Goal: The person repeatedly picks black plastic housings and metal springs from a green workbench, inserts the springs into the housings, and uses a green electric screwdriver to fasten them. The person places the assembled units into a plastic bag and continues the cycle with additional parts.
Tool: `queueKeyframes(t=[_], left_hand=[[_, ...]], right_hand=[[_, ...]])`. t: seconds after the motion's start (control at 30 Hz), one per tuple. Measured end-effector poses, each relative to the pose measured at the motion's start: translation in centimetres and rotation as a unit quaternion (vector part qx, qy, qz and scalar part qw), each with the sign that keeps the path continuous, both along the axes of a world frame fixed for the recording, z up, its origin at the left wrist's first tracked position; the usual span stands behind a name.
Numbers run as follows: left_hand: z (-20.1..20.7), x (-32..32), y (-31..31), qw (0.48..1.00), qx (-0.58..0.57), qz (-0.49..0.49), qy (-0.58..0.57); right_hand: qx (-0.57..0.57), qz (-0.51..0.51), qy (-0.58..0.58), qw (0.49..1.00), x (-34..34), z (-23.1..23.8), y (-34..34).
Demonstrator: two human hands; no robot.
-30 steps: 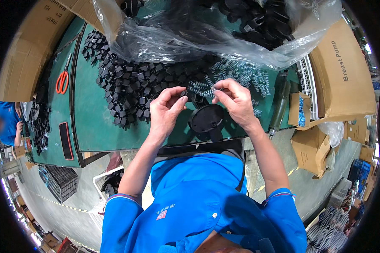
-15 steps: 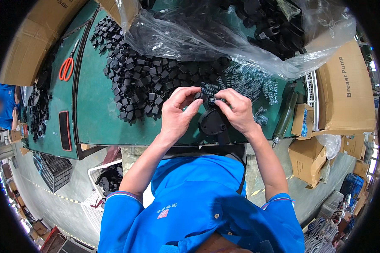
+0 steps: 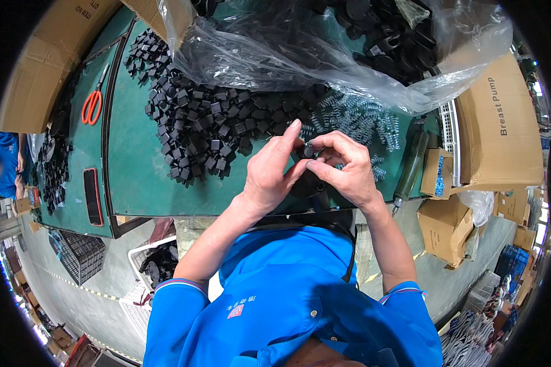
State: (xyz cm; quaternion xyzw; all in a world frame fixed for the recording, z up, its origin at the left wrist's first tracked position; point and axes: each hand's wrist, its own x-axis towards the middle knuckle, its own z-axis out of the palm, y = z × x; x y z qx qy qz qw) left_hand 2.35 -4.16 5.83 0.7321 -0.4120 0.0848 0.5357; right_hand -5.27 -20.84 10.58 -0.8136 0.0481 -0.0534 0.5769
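Observation:
At the near edge of the bench, my hands meet over a dark plastic assembly, which they partly cover. A small black plastic part sits between my fingertips. My right hand is curled, pinching this part between thumb and fingers. My left hand closes on its other side, thumb below and fingers above. Just beyond lie a heap of small black square caps and a spread of metal coil springs. No spring can be made out between my fingers.
A clear plastic bag with black parts covers the far side. Left are orange-handled scissors and a phone. A green cylindrical tool and cardboard boxes stand right. A person is at far left.
My hands have come closer together, the left moving right and turning. The spring seen at my right fingertips is now out of sight, and a black part shows there.

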Motion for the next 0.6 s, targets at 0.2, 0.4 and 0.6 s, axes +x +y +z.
queueKeyframes(t=[0.2,0.4,0.6], left_hand=[[0.0,0.2,0.0,0.999,-0.006,-0.022,-0.03],[0.4,0.0,0.8,0.946,-0.064,-0.152,0.279],[0.2,1.4,1.3,0.97,0.011,-0.028,0.241]], right_hand=[[0.018,0.014,-0.033,0.999,0.0,-0.5,0.1],[-0.086,0.115,-0.092,0.985,-0.2,0.6,-1.1],[-0.077,-0.006,-0.072,0.994,0.0,0.2,-1.7]])
